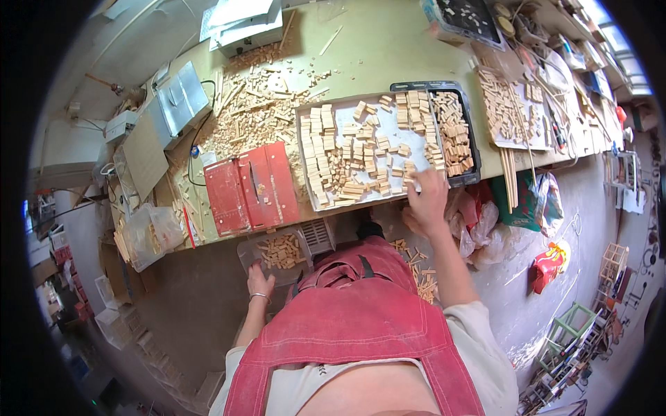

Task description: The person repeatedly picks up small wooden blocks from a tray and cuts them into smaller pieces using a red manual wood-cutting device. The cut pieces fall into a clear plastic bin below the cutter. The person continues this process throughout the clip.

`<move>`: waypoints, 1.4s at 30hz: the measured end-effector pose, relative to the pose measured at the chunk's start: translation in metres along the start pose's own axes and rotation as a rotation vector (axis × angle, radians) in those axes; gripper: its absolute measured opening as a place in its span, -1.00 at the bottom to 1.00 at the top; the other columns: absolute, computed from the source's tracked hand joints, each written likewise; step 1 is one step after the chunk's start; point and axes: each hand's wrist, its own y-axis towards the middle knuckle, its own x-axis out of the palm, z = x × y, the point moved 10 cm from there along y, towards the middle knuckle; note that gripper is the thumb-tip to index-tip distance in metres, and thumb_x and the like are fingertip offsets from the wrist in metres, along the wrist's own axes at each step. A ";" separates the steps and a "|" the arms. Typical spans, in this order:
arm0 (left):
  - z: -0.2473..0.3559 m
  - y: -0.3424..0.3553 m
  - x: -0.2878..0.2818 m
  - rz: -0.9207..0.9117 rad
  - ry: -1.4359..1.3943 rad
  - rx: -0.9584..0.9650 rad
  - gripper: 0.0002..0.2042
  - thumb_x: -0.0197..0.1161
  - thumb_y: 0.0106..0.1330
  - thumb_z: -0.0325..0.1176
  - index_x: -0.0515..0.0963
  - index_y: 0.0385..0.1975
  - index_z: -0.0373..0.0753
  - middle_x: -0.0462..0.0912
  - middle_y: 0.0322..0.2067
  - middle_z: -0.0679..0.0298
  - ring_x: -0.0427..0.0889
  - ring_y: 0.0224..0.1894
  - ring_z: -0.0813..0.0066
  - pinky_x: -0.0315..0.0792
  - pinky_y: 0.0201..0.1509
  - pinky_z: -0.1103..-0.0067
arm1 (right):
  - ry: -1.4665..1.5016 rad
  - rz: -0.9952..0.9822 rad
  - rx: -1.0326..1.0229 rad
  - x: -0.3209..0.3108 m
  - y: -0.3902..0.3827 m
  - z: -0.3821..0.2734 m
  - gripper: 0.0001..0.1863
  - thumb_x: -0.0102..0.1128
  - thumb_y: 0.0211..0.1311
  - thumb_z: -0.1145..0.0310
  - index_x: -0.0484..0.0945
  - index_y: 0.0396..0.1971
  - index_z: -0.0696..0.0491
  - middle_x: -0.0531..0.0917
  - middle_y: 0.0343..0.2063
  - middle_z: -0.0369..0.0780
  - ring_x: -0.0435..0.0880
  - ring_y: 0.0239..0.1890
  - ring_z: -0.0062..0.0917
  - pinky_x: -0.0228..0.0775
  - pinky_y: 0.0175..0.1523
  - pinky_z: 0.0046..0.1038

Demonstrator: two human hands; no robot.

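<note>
My right hand [428, 200] is over the front right edge of a shallow tray [318, 202], its fingers curled down close to the small wooden blocks [378, 182]. What its fingertips hold, if anything, is too small to tell. Pale blocks lie in the tray, some in rows along the left and back right, others scattered in the middle. Lower down on the left, my left hand [261, 283] is at the near corner of a translucent plastic bin [245, 254], fingers apparently closed on its rim. Loose wooden pieces [281, 251] lie inside that bin.
A black crate [474, 154] full of blocks adjoins the tray's right side. Left of the tray lies a red hinged board [251, 188], with heaped wood offcuts [258, 114] behind it. Thin sticks [508, 182] overhang the right bench edge. Plastic bags [479, 232] hang below.
</note>
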 end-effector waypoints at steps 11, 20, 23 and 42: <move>0.013 -0.086 0.040 0.141 -0.313 -0.308 -0.35 0.45 0.21 -0.45 0.41 0.34 -0.28 0.54 0.08 0.01 0.65 -0.06 0.19 0.62 -0.03 0.40 | -0.284 -0.088 -0.309 0.075 0.181 0.047 -0.84 0.38 0.08 0.35 0.76 -0.30 -0.02 0.58 -0.17 -0.21 0.53 0.00 -0.23 0.30 0.19 -0.13; 0.011 -0.138 0.084 0.198 -0.320 -0.403 -0.36 0.45 0.22 -0.45 0.42 0.34 -0.26 0.53 0.06 0.06 0.65 -0.25 0.33 0.61 -0.02 0.40 | -0.411 -0.319 -0.343 0.115 0.202 0.054 -0.80 0.31 0.07 0.37 0.77 -0.28 -0.01 0.61 -0.12 -0.20 0.54 0.05 -0.24 0.35 0.14 -0.14; 0.017 -0.145 0.086 0.158 -0.332 -0.475 -0.36 0.45 0.22 -0.45 0.42 0.34 -0.25 0.53 0.07 0.05 0.66 -0.22 0.32 0.62 0.00 0.40 | -0.430 -0.340 -0.366 0.119 0.207 0.054 -0.81 0.31 0.07 0.37 0.77 -0.30 -0.01 0.62 -0.12 -0.19 0.55 0.06 -0.24 0.37 0.14 -0.14; 0.025 -0.161 0.114 0.131 -0.369 -0.517 -0.34 0.44 0.22 -0.44 0.40 0.37 -0.28 0.52 0.16 -0.01 0.71 -0.05 0.21 0.64 0.08 0.36 | -0.392 -0.387 -0.350 0.117 0.205 0.054 -0.75 0.39 0.05 0.37 0.78 -0.22 0.02 0.64 -0.11 -0.18 0.58 0.05 -0.22 0.40 0.12 -0.11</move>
